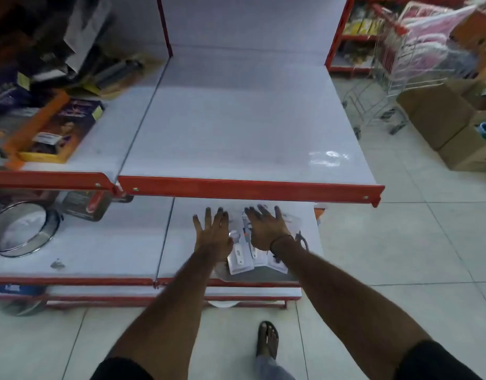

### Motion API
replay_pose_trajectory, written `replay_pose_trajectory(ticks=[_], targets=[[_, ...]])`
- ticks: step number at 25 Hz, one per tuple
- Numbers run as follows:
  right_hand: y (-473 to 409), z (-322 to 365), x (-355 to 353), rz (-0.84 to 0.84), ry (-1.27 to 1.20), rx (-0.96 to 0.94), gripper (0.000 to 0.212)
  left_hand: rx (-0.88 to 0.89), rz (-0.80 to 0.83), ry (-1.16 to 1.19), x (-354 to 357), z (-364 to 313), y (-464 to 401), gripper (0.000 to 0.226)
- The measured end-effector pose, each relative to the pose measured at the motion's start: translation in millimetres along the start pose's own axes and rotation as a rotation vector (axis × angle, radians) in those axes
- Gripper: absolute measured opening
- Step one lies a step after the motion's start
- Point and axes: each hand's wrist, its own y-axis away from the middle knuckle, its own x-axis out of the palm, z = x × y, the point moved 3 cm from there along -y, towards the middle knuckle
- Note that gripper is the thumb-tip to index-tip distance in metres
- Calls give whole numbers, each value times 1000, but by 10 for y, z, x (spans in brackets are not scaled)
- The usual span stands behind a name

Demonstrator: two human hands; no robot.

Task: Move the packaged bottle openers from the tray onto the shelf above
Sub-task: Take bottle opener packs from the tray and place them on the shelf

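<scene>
Several packaged bottle openers (240, 259), in clear packs with white cards, lie in a loose pile on a tray (263, 277) on the lower white shelf. My left hand (213, 234) hovers flat over the pile's left side, fingers spread. My right hand (265, 229) is spread flat over the pile's right part and covers some packs. Whether either hand touches the packs I cannot tell; neither grips one. The shelf above (236, 127), white with a red front lip (250, 187), is bare in this bay.
On the lower shelf at the left stand a round metal sieve (22, 229) and a packaged utensil (87, 205). Boxed goods (52, 130) crowd the upper shelf's left bay. A shopping trolley (400, 64) and cardboard boxes (450, 124) stand on the tiled floor to the right.
</scene>
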Motion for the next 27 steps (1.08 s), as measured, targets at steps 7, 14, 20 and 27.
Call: replay_pose_trajectory(ticks=[7, 14, 20, 27], targets=[[-223, -38, -62, -256, -1, -98, 56, 93, -186, 80, -79, -34, -282, 48], [210, -77, -409, -355, -85, 2, 38, 59, -92, 523, -526, -94, 24, 26], [886, 159, -593, -317, -214, 39, 28, 173, -88, 517, -910, -79, 682, 20], [1512, 417, -1563, -699, -101, -128, 40, 352, -511, 382, -2125, 186, 1260, 39]])
